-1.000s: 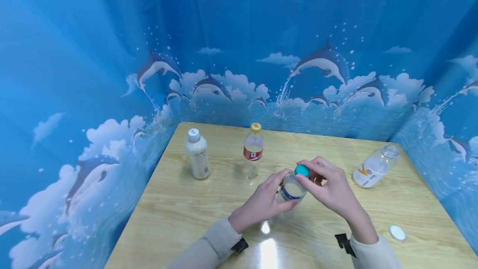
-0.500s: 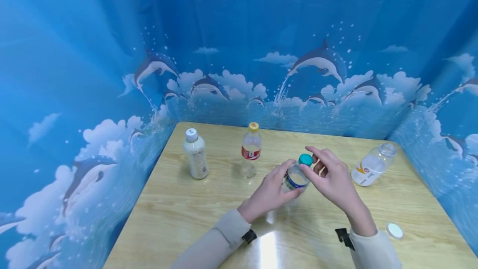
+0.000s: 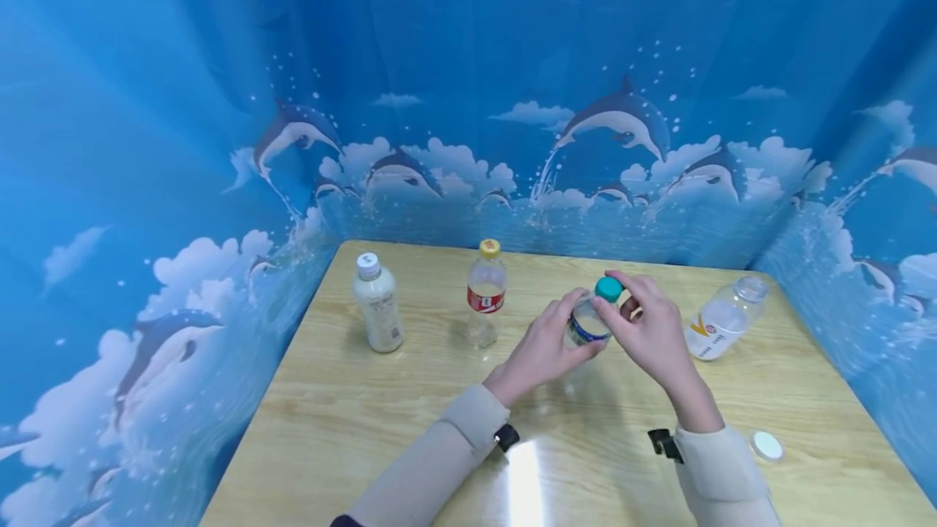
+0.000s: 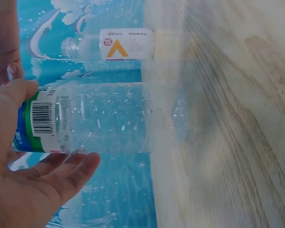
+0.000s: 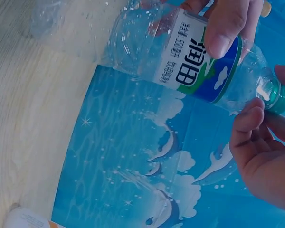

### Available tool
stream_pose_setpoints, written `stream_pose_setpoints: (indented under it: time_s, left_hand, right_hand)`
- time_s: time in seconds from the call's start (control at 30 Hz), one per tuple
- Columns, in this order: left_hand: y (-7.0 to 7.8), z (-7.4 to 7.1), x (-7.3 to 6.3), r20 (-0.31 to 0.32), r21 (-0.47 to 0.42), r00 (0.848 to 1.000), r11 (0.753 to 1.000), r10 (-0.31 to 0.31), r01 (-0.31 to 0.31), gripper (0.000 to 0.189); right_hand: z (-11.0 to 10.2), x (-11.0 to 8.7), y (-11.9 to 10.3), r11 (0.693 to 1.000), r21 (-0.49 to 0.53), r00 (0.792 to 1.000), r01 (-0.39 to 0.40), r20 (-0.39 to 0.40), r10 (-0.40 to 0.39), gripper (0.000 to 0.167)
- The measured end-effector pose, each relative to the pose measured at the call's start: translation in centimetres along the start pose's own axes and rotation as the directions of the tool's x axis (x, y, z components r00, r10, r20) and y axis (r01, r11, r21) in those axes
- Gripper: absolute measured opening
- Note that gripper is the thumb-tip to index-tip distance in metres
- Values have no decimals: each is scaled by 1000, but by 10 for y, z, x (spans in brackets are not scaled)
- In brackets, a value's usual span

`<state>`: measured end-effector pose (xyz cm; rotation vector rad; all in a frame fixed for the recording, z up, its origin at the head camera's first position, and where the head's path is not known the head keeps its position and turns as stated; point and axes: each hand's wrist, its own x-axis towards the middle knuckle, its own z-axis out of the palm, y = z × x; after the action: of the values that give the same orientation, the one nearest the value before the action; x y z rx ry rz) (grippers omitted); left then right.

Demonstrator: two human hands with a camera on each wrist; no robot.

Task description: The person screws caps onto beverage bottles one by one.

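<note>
The wooden table [image 3: 351,413] was the anchor here, with dolphin-print curtains [image 3: 183,145] all around it. Above its middle, the left hand [image 3: 542,348] had its fingers and thumb wrapped round the clear bottle [image 3: 586,324], which was held off the table, tilted, with its blue-and-green label showing. The right hand [image 3: 651,332] had its fingertips pinched around the teal cap [image 3: 608,289], which sat on the bottle's neck. Toward the table's back left stood a milky white bottle [image 3: 376,303], and a yellow-capped bottle [image 3: 485,293] beside it. At the back right stood an uncapped bottle [image 3: 721,320]. A loose white lid [image 3: 767,445] lay near the table's front right edge.
</note>
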<state>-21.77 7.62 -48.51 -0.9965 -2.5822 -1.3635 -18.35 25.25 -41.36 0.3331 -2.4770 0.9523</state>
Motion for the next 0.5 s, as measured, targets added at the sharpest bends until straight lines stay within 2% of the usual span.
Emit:
stream_pose_setpoints:
  time_s: [0.2, 0.5]
  left_hand:
    - [-8, 4, 14, -7, 9, 999, 999, -35, 35, 78]
    - [-9, 10, 25, -11, 10, 998, 998, -63, 64, 79]
  right_hand:
    - [6, 11, 8, 1000, -3, 1000, -24, 13, 24, 48]
    - [7, 16, 20, 999, -10, 999, -51, 8, 51, 50]
